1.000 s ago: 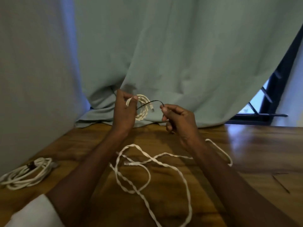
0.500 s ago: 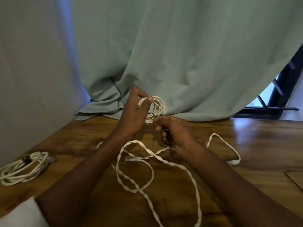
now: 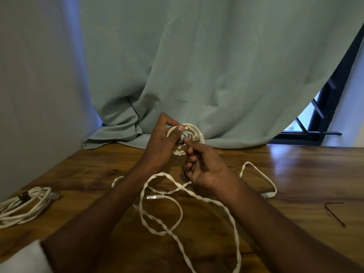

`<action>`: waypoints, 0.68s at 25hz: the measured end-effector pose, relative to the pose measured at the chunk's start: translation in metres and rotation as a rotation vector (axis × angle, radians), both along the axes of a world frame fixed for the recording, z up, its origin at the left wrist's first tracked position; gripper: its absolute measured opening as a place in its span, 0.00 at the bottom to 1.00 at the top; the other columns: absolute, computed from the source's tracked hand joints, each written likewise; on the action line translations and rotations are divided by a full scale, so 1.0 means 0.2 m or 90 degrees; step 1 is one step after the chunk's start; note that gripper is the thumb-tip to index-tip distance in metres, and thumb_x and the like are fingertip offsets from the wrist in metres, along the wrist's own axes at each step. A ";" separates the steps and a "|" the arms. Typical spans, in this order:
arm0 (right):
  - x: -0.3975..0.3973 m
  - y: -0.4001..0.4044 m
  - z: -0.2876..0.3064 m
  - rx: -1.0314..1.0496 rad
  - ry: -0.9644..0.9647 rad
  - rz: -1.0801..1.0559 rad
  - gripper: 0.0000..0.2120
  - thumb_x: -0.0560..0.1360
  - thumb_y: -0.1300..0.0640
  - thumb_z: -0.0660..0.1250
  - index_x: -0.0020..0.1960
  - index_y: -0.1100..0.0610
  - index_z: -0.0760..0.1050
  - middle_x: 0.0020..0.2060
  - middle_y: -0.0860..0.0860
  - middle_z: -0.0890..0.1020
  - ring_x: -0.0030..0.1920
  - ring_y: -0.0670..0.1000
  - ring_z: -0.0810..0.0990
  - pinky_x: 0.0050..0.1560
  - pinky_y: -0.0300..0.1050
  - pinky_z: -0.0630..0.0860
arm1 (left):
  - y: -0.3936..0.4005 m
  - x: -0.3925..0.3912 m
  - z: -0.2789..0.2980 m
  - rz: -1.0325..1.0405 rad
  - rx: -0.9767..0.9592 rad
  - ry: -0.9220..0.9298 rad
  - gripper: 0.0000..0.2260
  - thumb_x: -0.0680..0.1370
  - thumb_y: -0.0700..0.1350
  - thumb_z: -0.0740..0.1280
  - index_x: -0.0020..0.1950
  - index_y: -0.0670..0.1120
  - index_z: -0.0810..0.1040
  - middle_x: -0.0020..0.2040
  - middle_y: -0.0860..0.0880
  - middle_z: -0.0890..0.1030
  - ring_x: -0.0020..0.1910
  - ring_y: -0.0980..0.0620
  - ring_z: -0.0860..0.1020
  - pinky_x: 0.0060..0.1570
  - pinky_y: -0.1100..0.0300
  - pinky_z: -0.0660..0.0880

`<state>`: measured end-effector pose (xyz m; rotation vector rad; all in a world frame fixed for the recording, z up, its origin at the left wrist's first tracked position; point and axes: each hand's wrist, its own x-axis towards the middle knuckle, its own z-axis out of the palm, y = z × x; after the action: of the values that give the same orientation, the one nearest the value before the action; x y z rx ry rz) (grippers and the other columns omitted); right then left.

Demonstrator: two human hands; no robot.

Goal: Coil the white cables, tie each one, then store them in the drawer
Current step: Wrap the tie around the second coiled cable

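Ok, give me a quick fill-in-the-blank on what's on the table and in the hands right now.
1. The left hand holds a small ____ of white cable.
2. The right hand pinches a thin ____ tie at that coil.
3. The tied cable bundle lies at the table's far ____ edge.
4. The loose white cable lies ____ on the table.

Missing: coil; black; left; uncoiled

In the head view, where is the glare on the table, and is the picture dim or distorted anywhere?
Head view: window glare brightens the table at right; the rest is dim, so the black tie the right hand pinches hardly shows; the wide lens bends the window frame; the sleeve at bottom left is blurred.
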<state>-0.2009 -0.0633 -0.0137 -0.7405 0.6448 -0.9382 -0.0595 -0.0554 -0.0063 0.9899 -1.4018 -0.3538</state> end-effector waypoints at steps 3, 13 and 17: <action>0.00 0.00 0.00 -0.044 0.062 0.019 0.06 0.75 0.58 0.76 0.42 0.54 0.80 0.29 0.47 0.76 0.25 0.43 0.68 0.29 0.37 0.66 | -0.01 0.02 -0.02 0.070 -0.009 -0.009 0.06 0.85 0.45 0.66 0.57 0.43 0.72 0.41 0.50 0.79 0.35 0.62 0.77 0.37 0.66 0.71; -0.01 0.00 0.05 0.107 -0.053 -0.080 0.07 0.79 0.62 0.70 0.41 0.58 0.79 0.24 0.46 0.76 0.22 0.41 0.68 0.31 0.35 0.64 | 0.05 -0.05 -0.01 -0.062 0.048 -0.090 0.06 0.84 0.44 0.68 0.57 0.46 0.72 0.46 0.52 0.83 0.43 0.58 0.82 0.45 0.62 0.78; 0.00 0.01 0.06 0.122 -0.187 -0.085 0.08 0.78 0.64 0.66 0.40 0.58 0.76 0.24 0.47 0.73 0.23 0.43 0.65 0.31 0.37 0.62 | 0.08 -0.11 0.03 -0.100 0.033 -0.027 0.08 0.85 0.47 0.66 0.52 0.43 0.72 0.38 0.47 0.83 0.38 0.57 0.80 0.43 0.61 0.75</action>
<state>-0.2017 -0.0618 -0.0022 -0.3823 0.5195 -1.0660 -0.0818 -0.0391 -0.0004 0.9372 -1.5200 -0.4897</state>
